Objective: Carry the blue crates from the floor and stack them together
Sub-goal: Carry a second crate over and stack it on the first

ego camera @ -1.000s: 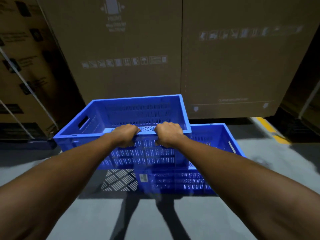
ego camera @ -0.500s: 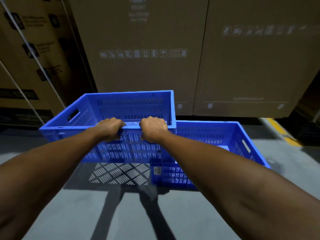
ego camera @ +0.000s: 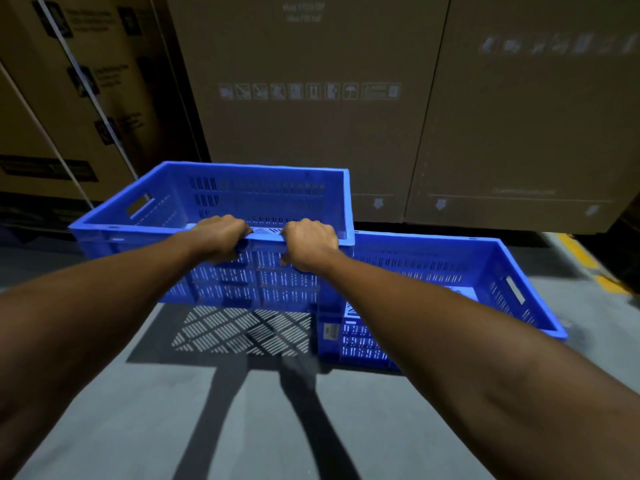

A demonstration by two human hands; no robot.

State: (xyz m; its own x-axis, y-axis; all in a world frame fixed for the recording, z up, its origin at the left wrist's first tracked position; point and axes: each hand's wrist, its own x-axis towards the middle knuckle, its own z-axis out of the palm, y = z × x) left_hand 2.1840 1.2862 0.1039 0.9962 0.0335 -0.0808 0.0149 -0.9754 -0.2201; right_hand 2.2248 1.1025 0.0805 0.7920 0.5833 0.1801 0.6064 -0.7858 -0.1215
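I hold a blue slotted crate (ego camera: pixel 194 206) off the floor by its near long rim. My left hand (ego camera: pixel 221 237) and my right hand (ego camera: pixel 308 242) grip that rim side by side, both fists closed over it. Its patterned shadow falls on the floor beneath. A second blue crate (ego camera: pixel 460 268) stands on the floor to the right, lower, its left end hidden behind the held crate and my right forearm.
Tall cardboard boxes (ego camera: pixel 346 98) form a wall just behind both crates. More strapped cartons (ego camera: pixel 69 98) stand at the left. A yellow floor line (ego camera: pixel 581 258) runs at the far right. Grey concrete floor (ego camera: pixel 138 410) stretches toward me.
The held crate has shifted left relative to the floor crate, uncovering more of the floor crate. Both hands keep the same grip on the rim.
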